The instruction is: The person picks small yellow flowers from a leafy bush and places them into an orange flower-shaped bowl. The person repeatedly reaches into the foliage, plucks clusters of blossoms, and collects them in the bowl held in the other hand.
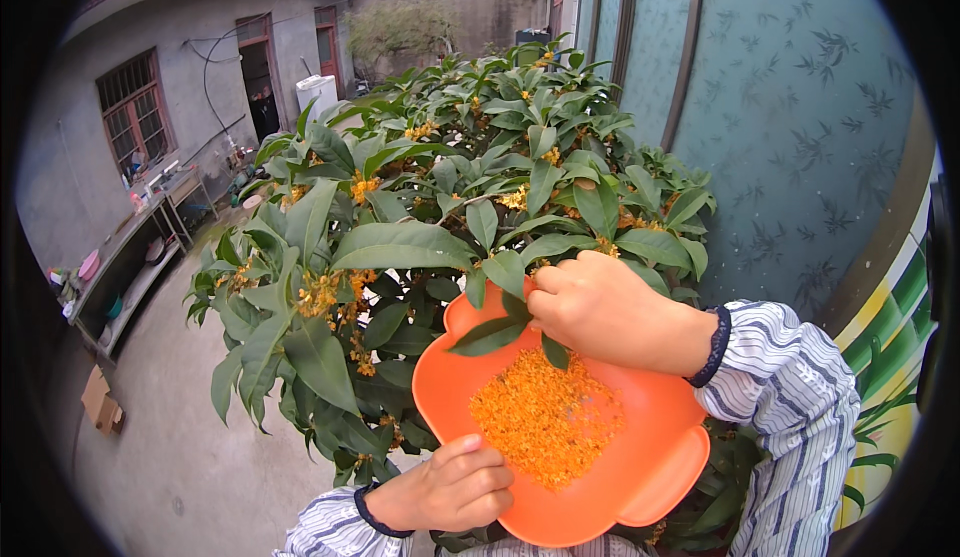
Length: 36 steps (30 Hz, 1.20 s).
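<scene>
An orange plastic basin (645,407) with lobed edges is in front of my body, tilted against a leafy shrub. Small loose orange blossoms (551,422) lie heaped on its bottom. My left hand (461,486) grips the basin's near-left rim, fingers curled over the inside. Above the far rim, my right hand (592,305) has its fingers closed on a leafy twig of the shrub; a few leaves (491,335) hang below it over the basin, and its fingertips are partly hidden. Orange flower clusters (319,298) grow among the shrub's green leaves (405,247) to the left.
Frosted glass panels (780,144) with leaf patterns stand close on the right. On the left, a long work table (127,249) runs along a grey wall, and a cardboard box (101,403) lies on the concrete floor. A white appliance (317,91) stands near a doorway.
</scene>
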Tool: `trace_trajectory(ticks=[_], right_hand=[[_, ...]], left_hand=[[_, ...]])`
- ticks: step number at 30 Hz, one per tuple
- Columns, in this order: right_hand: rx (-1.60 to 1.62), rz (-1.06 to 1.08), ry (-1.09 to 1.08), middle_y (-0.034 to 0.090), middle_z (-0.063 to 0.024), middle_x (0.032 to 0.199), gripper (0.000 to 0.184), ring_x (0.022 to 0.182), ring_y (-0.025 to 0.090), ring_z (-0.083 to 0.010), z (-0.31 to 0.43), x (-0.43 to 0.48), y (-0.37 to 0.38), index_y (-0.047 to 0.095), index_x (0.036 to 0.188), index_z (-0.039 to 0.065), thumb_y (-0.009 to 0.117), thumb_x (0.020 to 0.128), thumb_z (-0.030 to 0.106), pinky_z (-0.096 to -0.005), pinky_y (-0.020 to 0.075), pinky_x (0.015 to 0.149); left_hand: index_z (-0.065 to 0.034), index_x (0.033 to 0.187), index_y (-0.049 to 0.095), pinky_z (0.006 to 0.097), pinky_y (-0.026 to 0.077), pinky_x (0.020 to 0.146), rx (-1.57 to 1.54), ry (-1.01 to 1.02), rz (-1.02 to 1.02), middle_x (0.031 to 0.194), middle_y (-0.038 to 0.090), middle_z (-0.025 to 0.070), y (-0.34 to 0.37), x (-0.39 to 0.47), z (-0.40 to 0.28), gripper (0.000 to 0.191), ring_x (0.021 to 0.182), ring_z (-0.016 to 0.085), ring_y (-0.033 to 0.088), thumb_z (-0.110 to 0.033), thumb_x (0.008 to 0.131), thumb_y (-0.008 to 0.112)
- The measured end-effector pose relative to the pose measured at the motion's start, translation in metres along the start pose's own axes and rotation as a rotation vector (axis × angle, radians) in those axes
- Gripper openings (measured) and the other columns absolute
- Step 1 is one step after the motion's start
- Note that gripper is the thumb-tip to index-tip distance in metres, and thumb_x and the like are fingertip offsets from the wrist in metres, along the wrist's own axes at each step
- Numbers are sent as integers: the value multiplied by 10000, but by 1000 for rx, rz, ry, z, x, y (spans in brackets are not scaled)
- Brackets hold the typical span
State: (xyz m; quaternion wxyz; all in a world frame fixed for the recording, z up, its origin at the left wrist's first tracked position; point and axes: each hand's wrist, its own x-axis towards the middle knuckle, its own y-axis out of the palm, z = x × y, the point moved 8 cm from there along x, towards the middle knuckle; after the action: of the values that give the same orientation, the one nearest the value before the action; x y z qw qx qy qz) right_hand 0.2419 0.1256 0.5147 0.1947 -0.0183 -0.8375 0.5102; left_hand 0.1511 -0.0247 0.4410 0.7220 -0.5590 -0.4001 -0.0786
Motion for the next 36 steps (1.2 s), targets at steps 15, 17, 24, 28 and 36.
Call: trace_trajectory(ticks=[15,17,24,28,36], right_hand=[[285,-341,402,660,-96,795,301,673,628,-239,16,-55,-114,676,1005,31,784,736,111,-314,488,591],[308,-365,525,669,-98,767,309,639,631,-201,21,-76,-126,677,1033,18,770,747,91,-281,482,566],[486,-741,1307,645,-30,703,420,602,570,-79,38,-195,-86,603,1218,-18,710,894,228,-226,442,551],[857,-553,1518,616,-43,712,593,573,528,-78,65,-226,-14,423,1386,-60,593,985,342,-237,427,556],[1680,-536,1447,661,-110,935,617,527,559,-60,101,-218,59,179,1495,-22,473,953,10,-192,424,416]], left_hand=[[-107,918,549,411,379,1044,-101,-58,74,1004,585,24,45,-22,10,148,1023,203,562,-73,785,606],[-112,916,549,414,366,1052,-121,-86,42,1007,584,22,46,-27,11,159,1024,201,562,-65,779,614],[-127,913,562,430,347,1080,-87,-145,0,1017,584,9,47,-36,15,189,1041,198,557,-45,761,639],[-127,922,570,442,347,1095,-102,-169,-22,1034,582,13,45,-36,16,197,1056,204,548,-46,759,647],[-99,1039,581,483,371,1088,-65,-310,168,1127,570,72,49,-31,15,323,1151,265,532,-42,736,679]])
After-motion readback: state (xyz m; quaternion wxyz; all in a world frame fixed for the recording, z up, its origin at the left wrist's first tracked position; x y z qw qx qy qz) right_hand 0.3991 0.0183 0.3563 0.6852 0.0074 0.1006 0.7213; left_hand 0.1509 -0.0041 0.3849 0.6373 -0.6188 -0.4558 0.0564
